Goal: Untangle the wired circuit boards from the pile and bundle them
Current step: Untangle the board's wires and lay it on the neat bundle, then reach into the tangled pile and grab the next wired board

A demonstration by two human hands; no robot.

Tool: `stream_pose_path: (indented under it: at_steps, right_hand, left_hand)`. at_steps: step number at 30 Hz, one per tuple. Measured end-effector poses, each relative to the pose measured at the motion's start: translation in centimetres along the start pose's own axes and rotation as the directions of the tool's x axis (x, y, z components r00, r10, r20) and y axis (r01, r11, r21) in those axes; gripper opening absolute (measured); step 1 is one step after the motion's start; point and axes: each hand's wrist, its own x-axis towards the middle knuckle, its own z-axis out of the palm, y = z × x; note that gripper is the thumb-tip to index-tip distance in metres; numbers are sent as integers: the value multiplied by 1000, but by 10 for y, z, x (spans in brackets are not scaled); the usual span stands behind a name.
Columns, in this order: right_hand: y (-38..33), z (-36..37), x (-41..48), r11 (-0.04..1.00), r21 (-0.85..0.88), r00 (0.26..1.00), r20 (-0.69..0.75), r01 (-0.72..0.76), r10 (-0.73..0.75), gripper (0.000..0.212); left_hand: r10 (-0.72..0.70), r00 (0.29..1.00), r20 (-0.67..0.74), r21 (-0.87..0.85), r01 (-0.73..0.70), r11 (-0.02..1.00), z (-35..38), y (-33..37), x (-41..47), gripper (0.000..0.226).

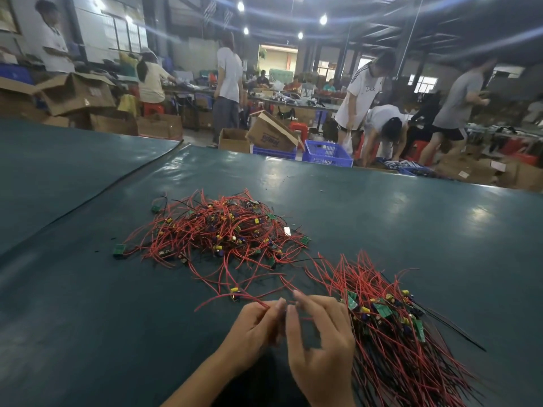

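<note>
The bench [88, 289] runs wide and bare to the left of the left hand [255, 327] and far ahead of both hands, up to its far edge, beyond which blue crates [327, 152], cardboard boxes [273, 133] and standing people [227, 83] fill the floor. Its cover is smooth dark green sheet with a dull shine, and a raised seam [117, 183] crosses it slantwise well off to the left of the hands. Just ahead of the hands lies the pile [223, 233]: a loose, springy tangle of thin red and black wires with small green boards and yellow and dark cylindrical parts caught in it. Just beside the right hand [320, 348], on its outer side, lies the bundle [390, 333], its wires combed roughly one way and its boards gathered at one level. The left hand is nearly closed, thumb and forefinger pinching a red wire [223, 298] that leads away to the left past a small board [235, 292] lying flat on the bench. The right hand sits close against it, fingers curled, thumb and forefinger narrowed onto the same red wire; motion blur hides the exact contact.
</note>
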Motion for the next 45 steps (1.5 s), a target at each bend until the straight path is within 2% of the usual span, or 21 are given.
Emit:
stream_pose_path:
  at_steps: [2, 5, 7, 9, 12, 14, 17, 19, 21, 23, 26, 28, 30, 31, 34, 37, 40, 45]
  right_hand:
    - [-5, 1, -1, 998, -51, 995, 90, 46, -41, 26]
    - [-11, 1, -1, 998, -48, 976, 212, -43, 52, 34]
    - [-11, 0, 0, 995, -62, 966, 242, -75, 87, 36]
    - [-9, -1, 0, 994, -102, 964, 255, -43, 68, 27]
    - [-7, -1, 0, 990, -144, 966, 256, -7, 44, 19]
    - [-4, -2, 1, 984, -172, 965, 252, -34, 77, 18]
    - [3, -6, 1, 926, -311, 940, 193, -214, 282, 14]
    - [10, -9, 1, 814, -470, 867, 177, -341, 466, 20]
    - [16, -11, 1, 737, -578, 816, 199, -349, 542, 28]
    - [17, -11, 1, 718, -610, 804, 211, -335, 555, 31]
    - [12, -5, -3, 823, -470, 866, 211, -318, 454, 21]
    - [8, 2, -7, 904, -337, 894, 267, -263, 360, 17]
    - [6, 8, -11, 934, -257, 881, 342, -247, 327, 18]
    - [6, 11, -13, 935, -241, 866, 370, -260, 336, 20]
    - [12, 12, -14, 914, -267, 812, 429, -305, 396, 26]
    - [15, 11, -13, 903, -279, 790, 444, -327, 423, 28]
    - [17, 11, -13, 900, -281, 785, 445, -334, 430, 27]
    - [18, 12, -13, 896, -274, 777, 449, -350, 441, 27]
  left_hand:
    - [13, 997, 70, 16, -14, 1000, -1, -2, -1, 47]
    - [29, 998, 58, -6, -29, 1000, -3, 0, -2, 37]
    - [3, 999, -32, -17, -4, 1000, -3, 1, -1, 40]
    - [-21, 989, -144, -18, 19, 1000, -4, 0, 0, 48]
    - [37, 980, -196, 78, -22, 997, -8, -5, 4, 54]
    - [37, 963, -265, 100, -11, 995, -14, -8, 6, 54]
    - [21, 936, -351, 78, 6, 997, -22, -9, 8, 50]
    - [50, 922, -385, 120, -4, 993, -27, -7, 8, 47]
    - [130, 900, -415, 255, -22, 967, -32, -8, 7, 41]
    - [238, 872, -428, 419, -43, 907, -37, -9, 8, 36]
    - [329, 847, -418, 547, -54, 836, -40, -10, 10, 37]
    - [361, 842, -400, 643, -23, 765, -42, -13, 12, 31]
    - [362, 848, -388, 727, 40, 685, -43, -18, 16, 14]
    - [339, 857, -387, 750, 79, 656, -44, -20, 19, 14]
    - [288, 886, -362, 814, 150, 561, -46, -26, 29, 29]
    - [168, 924, -344, 844, 225, 487, -52, -30, 44, 34]
    - [116, 930, -348, 836, 252, 487, -57, -33, 55, 31]
    - [320, 875, -364, 837, 157, 524, -60, -27, 53, 20]
